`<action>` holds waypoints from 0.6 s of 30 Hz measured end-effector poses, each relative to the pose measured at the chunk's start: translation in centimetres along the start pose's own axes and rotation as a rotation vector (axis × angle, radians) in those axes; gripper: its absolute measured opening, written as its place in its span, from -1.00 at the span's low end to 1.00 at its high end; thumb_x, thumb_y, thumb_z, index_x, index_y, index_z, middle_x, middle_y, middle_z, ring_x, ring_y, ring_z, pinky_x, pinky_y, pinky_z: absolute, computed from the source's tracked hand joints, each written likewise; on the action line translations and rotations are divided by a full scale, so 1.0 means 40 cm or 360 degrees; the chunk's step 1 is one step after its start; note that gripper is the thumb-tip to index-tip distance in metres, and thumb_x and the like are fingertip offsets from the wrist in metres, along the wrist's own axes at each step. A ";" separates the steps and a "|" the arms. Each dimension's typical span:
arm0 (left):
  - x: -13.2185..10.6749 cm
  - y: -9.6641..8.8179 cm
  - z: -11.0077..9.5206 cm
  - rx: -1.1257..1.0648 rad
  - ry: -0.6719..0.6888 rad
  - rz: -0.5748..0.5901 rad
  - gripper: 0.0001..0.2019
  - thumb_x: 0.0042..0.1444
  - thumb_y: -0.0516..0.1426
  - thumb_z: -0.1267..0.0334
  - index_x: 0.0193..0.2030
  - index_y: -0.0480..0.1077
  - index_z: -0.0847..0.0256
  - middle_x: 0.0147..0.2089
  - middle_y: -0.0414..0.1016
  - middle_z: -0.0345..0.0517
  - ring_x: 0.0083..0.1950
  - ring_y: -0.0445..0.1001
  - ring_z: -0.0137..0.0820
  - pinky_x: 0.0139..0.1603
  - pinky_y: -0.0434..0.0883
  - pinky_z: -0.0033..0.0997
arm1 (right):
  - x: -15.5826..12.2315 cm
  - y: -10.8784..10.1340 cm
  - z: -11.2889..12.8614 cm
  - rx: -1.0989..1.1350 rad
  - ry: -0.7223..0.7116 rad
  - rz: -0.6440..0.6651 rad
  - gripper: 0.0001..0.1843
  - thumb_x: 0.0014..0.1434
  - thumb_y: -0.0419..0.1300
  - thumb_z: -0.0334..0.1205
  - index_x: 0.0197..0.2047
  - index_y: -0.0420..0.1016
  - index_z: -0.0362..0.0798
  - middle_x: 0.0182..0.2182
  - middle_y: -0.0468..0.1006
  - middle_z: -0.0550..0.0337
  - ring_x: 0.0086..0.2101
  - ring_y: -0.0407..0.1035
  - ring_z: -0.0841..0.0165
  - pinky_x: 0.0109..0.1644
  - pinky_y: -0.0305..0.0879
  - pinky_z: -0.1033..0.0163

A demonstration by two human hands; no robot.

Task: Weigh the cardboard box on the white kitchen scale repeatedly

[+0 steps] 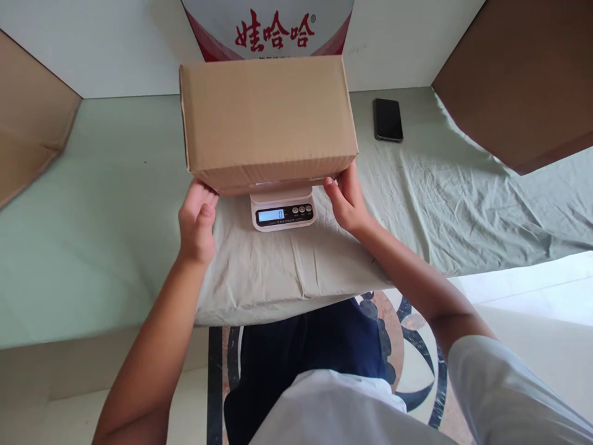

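Note:
A brown cardboard box [271,114] is held between both hands, over a small white digital scale [284,213]. My left hand [198,219] grips the box at its lower left corner, with some fingers tucked under it. At the lower right corner my right hand [346,198] holds it, thumb on the near side. The scale's lit display [270,215] reads 0, and its weighing plate is mostly hidden beneath the box. Whether the box touches the plate I cannot tell.
A black phone [388,120] lies to the right on the green cloth [120,235]. Large cardboard boxes stand at the left [32,117] and right [523,80]. Behind is a white and red printed carton [273,31]. The cloth-covered table's front edge runs near my body.

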State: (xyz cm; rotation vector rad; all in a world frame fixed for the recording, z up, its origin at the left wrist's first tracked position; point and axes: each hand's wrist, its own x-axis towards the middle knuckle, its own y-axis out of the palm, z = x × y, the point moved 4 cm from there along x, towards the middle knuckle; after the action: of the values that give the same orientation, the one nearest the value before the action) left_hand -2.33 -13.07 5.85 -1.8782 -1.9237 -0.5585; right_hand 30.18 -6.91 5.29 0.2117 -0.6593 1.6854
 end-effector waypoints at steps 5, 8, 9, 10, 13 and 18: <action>0.006 0.022 0.013 -0.0019 0.0031 0.0077 -0.22 0.40 0.27 -0.40 0.49 0.53 0.15 0.50 0.57 0.27 0.63 0.48 0.13 0.70 0.34 0.19 | -0.012 0.000 -0.022 -0.0018 0.0010 -0.0040 0.11 0.35 0.02 0.72 0.73 0.03 0.31 0.65 0.33 0.07 0.72 0.05 -0.06 0.87 -0.02 -0.34; -0.001 0.023 0.011 -0.0008 0.0013 0.0082 -0.21 0.42 0.24 -0.40 0.50 0.52 0.18 0.51 0.56 0.30 0.63 0.49 0.12 0.69 0.37 0.18 | -0.023 -0.003 -0.021 -0.0026 0.0015 -0.0035 0.07 0.37 0.02 0.69 0.71 0.05 0.29 0.65 0.33 0.06 0.69 0.11 -0.06 0.85 0.04 -0.34; -0.004 0.023 0.010 -0.0007 0.0001 0.0078 -0.20 0.42 0.24 -0.41 0.50 0.52 0.19 0.51 0.56 0.30 0.63 0.49 0.12 0.68 0.37 0.18 | -0.026 -0.004 -0.021 -0.0028 0.0016 -0.0033 0.07 0.38 0.02 0.68 0.71 0.06 0.29 0.65 0.33 0.06 0.68 0.13 -0.07 0.85 0.06 -0.33; -0.006 0.024 0.010 -0.0008 -0.0012 0.0075 -0.20 0.41 0.25 -0.42 0.50 0.52 0.19 0.51 0.56 0.30 0.63 0.48 0.12 0.68 0.37 0.17 | -0.028 -0.004 -0.021 -0.0030 0.0017 -0.0031 0.06 0.38 0.02 0.68 0.71 0.06 0.30 0.65 0.33 0.07 0.68 0.14 -0.07 0.84 0.07 -0.33; -0.010 0.026 0.009 -0.0003 -0.0043 0.0067 -0.18 0.40 0.25 -0.43 0.50 0.51 0.20 0.52 0.56 0.30 0.63 0.48 0.12 0.69 0.36 0.17 | -0.028 -0.004 -0.026 -0.0027 0.0004 -0.0035 0.05 0.39 0.01 0.68 0.72 0.04 0.33 0.66 0.31 0.10 0.69 0.13 -0.07 0.84 0.08 -0.35; -0.012 0.023 0.007 0.0032 -0.0039 0.0069 -0.17 0.41 0.24 -0.43 0.51 0.51 0.21 0.51 0.57 0.30 0.62 0.50 0.14 0.69 0.36 0.21 | -0.024 0.004 -0.035 -0.0017 -0.0001 -0.0017 0.07 0.40 0.00 0.67 0.74 -0.01 0.32 0.70 0.24 0.10 0.70 0.09 -0.05 0.85 0.04 -0.34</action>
State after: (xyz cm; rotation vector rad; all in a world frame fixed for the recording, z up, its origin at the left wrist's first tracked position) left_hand -1.39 -13.30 5.35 -1.9182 -1.8919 -0.5031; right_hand 30.57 -6.99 3.65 0.2080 -0.6662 1.6713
